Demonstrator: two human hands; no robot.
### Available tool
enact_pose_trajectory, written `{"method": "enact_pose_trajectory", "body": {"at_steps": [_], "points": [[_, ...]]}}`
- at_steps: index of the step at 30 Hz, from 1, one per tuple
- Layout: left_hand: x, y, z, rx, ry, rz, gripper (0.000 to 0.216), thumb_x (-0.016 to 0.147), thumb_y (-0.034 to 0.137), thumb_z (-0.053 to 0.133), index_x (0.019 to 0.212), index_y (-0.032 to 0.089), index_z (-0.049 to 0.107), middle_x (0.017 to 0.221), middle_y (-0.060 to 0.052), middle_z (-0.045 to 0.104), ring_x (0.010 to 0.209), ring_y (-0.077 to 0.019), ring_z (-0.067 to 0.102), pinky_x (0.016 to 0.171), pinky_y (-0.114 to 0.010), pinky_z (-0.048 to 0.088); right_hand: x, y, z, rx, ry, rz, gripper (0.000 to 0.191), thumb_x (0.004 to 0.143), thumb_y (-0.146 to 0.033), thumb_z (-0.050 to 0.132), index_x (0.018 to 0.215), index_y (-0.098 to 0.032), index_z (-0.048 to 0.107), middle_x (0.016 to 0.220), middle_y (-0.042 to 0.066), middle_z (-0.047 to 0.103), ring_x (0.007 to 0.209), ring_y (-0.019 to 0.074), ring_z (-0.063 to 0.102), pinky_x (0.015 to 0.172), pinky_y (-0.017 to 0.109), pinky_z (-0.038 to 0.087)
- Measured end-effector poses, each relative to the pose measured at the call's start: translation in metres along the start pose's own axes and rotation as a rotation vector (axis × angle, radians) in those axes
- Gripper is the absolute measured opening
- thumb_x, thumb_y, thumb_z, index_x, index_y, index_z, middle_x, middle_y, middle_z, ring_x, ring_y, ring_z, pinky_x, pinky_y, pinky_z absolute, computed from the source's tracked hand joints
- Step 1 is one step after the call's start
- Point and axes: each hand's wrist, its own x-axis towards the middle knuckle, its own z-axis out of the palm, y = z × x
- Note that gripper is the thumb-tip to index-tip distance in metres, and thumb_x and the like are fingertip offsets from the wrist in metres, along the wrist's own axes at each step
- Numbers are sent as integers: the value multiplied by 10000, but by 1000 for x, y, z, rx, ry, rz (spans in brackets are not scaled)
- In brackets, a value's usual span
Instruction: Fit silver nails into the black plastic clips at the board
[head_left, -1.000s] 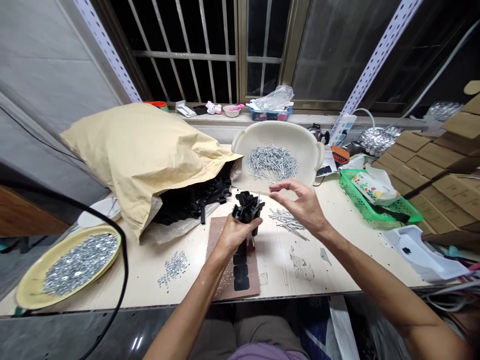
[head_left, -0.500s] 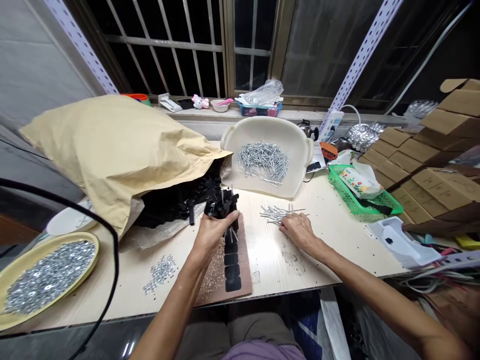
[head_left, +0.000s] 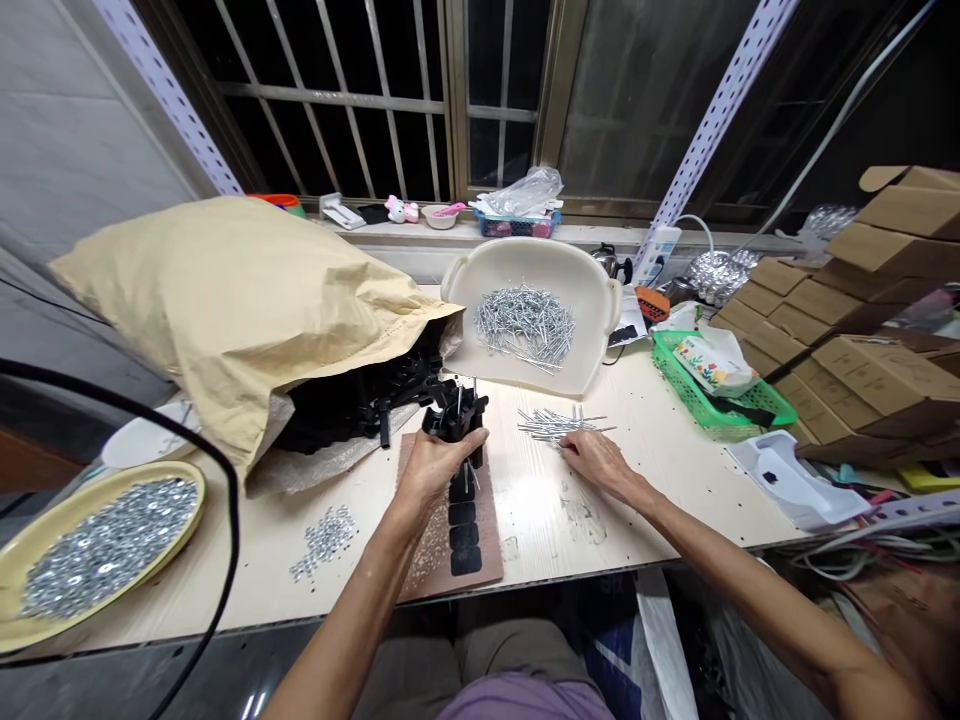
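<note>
My left hand (head_left: 442,468) is closed around a black plastic part (head_left: 455,415), with thin metal pins standing up out of it and pin ends showing below. Under it lies a brown board (head_left: 480,545) carrying a row of black square pads (head_left: 465,537). My right hand (head_left: 596,458) rests at the near edge of a small pile of long silvery pins (head_left: 551,423). Its fingertips are pinched together among the pins; whether one is between them I cannot make out.
A white basin (head_left: 585,350) with many pins (head_left: 525,322) stands behind. A paper sack (head_left: 247,310) spills black parts (head_left: 352,410) at left. A yellow tray (head_left: 191,505) of washers and a loose washer heap (head_left: 328,538) lie left. Right are a green basket (head_left: 780,410) and cardboard boxes (head_left: 862,380).
My left hand and the black part have shifted slightly to the right. My right hand stays at the pin pile, its fingers drawn closer together. The view has tilted slightly.
</note>
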Motion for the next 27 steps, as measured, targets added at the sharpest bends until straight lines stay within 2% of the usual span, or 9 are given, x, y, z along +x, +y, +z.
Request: {"method": "enact_pose_trajectory", "body": {"at_steps": [5,8,10,12,15,17,20,24,27], "points": [[-6,3,2,7,-2,-4,445,625,297,779,1026,143,665,1050,-86,697,984,-237,635,905,-346,473,-6,1,-10,45,39,-1,190,867,-218,457,821,-194,640,798,29,671,751,161,592,582,237,309],[-7,4,5,39,-2,12,387,613,274,771,965,139,684,989,-73,711,912,-224,647,848,-327,488,-11,-8,-39,123,114,-68,221,929,-283,403,957,-196,605,819,26,659,729,147,579,611,240,344],[-5,2,8,75,-13,25,326,611,253,755,907,133,693,931,-64,716,861,-211,646,806,-308,488,-14,-23,-68,236,185,-225,254,954,-340,384,985,-198,593,799,18,642,698,134,566,624,240,371],[-3,-3,10,129,-21,29,257,608,230,731,838,127,688,852,-49,709,789,-192,634,741,-284,481,-15,-45,-100,284,259,-443,258,946,-367,427,936,-196,620,842,30,628,751,135,565,666,246,395],[0,-10,13,233,-13,38,179,585,198,701,742,129,648,697,-4,652,639,-152,575,595,-246,432,-14,-82,-135,125,328,-666,237,933,-339,462,944,-204,657,914,46,588,758,129,535,647,248,379],[1,-11,14,285,-4,54,168,562,183,693,706,138,618,637,23,606,589,-135,531,541,-230,387,-11,-105,-146,-26,315,-746,201,916,-288,479,974,-216,658,926,40,577,748,124,515,603,241,336],[-2,-7,14,349,1,89,159,534,162,687,660,150,590,614,35,575,590,-135,505,531,-228,356,-3,-128,-149,-175,238,-800,185,877,-194,486,984,-225,633,916,20,601,806,133,514,559,241,256],[-6,2,14,414,-2,97,132,525,144,671,595,165,560,581,34,554,599,-155,506,537,-245,344,7,-142,-153,-224,81,-835,186,838,-139,489,955,-235,599,937,-7,639,800,125,520,547,245,214],[-9,6,15,430,-23,97,126,530,139,669,580,173,558,578,23,562,636,-184,532,568,-264,367,12,-148,-157,-226,2,-854,269,790,-111,503,1014,-248,561,892,-17,643,725,111,514,546,240,222]]}}
